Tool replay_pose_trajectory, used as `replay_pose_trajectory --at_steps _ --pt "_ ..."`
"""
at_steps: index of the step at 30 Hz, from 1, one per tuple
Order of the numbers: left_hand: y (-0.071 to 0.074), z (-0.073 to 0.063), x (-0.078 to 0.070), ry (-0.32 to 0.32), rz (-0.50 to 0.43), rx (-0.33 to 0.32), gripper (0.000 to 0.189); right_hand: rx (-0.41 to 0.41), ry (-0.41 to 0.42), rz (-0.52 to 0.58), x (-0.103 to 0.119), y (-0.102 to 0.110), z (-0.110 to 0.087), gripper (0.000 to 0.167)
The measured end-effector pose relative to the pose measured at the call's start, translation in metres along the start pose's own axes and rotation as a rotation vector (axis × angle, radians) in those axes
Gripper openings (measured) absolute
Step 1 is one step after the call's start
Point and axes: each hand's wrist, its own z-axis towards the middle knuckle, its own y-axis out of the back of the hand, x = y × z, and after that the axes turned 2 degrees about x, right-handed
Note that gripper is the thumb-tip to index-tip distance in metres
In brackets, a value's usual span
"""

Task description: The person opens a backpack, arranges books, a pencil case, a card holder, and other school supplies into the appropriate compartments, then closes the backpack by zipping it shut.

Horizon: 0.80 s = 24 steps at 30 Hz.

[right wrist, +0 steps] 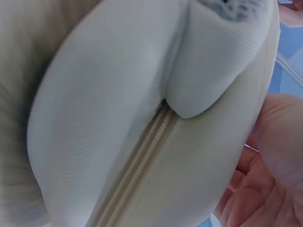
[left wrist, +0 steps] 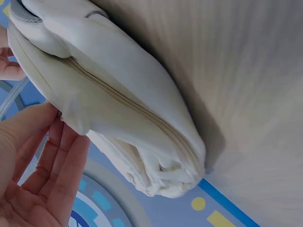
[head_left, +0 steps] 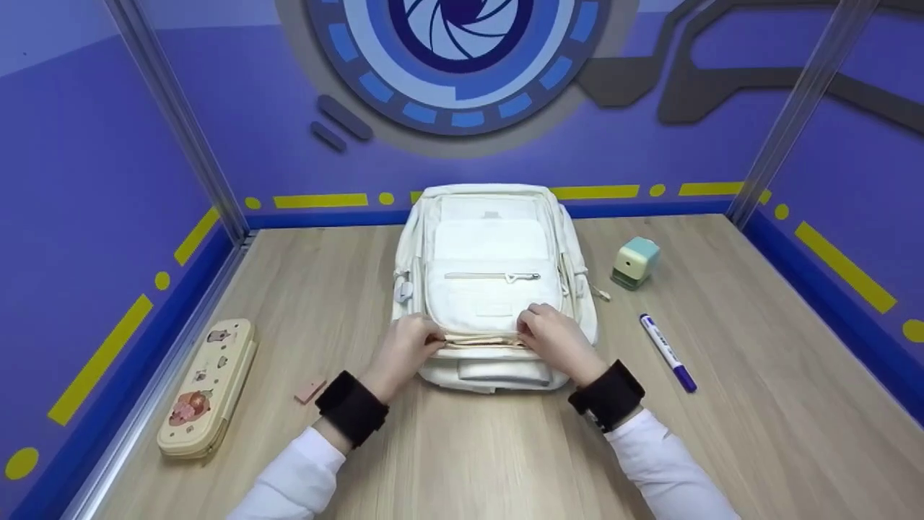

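Observation:
A white backpack lies on the table in the middle of the head view, its front pocket with a short zipper facing up. At the near left of its front, my left hand pinches the fabric edge between thumb and fingertips. My right hand grips the same edge on the right, fingers curled. Between the hands runs a beige-lined zip opening. In the left wrist view, the thumb and fingers of the left hand meet on the cloth edge. The fabric partly hides the right fingertips in the right wrist view.
A cream pencil case lies at the left, with a small pink piece between it and the backpack. On the right stand a green and cream pencil sharpener and a lying white-and-purple marker. Blue-purple walls enclose the table.

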Motion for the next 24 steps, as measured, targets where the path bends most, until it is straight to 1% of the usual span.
replay_pose_trajectory --at_steps 5,9,13,16,19,24 --pt "0.0031 -0.0054 0.0097 0.030 0.027 -0.027 0.007 0.013 -0.001 0.006 -0.0007 0.0013 0.0002 0.014" --pt "0.0038 -0.0072 0.0114 0.027 0.037 -0.045 0.007 0.030 0.008 0.009 -0.0015 0.0026 0.0005 0.013" --pt "0.0056 -0.0081 0.0112 0.064 0.034 -0.060 0.008 0.046 0.023 0.021 -0.0022 0.0044 0.0011 0.013" --pt "0.0071 -0.0080 0.0113 0.103 0.016 -0.049 0.007 0.053 0.039 0.022 -0.0031 0.0055 0.0012 0.013" --pt "0.0084 -0.0070 0.0117 0.124 0.018 -0.037 0.008 0.061 0.050 0.023 -0.0045 0.0059 0.0011 0.012" --pt "0.0100 -0.0037 0.0114 0.179 0.023 -0.006 0.008 0.071 0.081 0.027 -0.0072 0.0075 -0.0001 0.012"
